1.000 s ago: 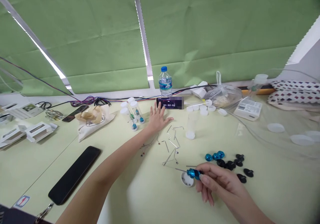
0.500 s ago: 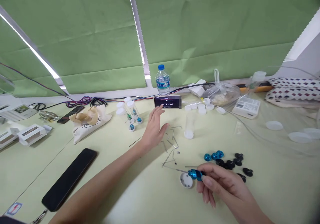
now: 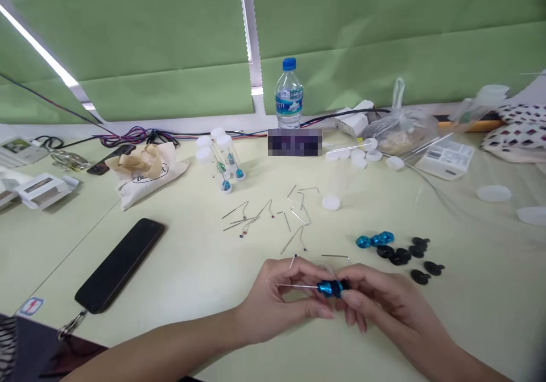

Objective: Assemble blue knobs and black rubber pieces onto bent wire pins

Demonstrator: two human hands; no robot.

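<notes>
My right hand (image 3: 384, 305) pinches a small blue metal knob (image 3: 329, 287) with a thin wire (image 3: 294, 285) sticking out to the left. My left hand (image 3: 284, 302) has come in beside it, fingers curled round the wire and thumb touching the knob's underside. Both hands hover just above the pale green table (image 3: 191, 268) near its front edge. Beyond them lie several bent wire pins (image 3: 294, 217), three loose blue knobs (image 3: 375, 240) and several black caps (image 3: 405, 254). A white cap seen earlier under the hands is hidden.
A black phone (image 3: 121, 262) lies at the left. Capped clear vials (image 3: 224, 160) stand behind the pins, with a water bottle (image 3: 289, 95), a timer display (image 3: 294, 142), a cloth bag (image 3: 145, 171), a plastic bag (image 3: 398, 132), white lids (image 3: 367, 154) and cables (image 3: 128, 137) along the back.
My left hand has pulled back from the timer display at the far side and now meets the right hand at the wire. The view has tilted down.
</notes>
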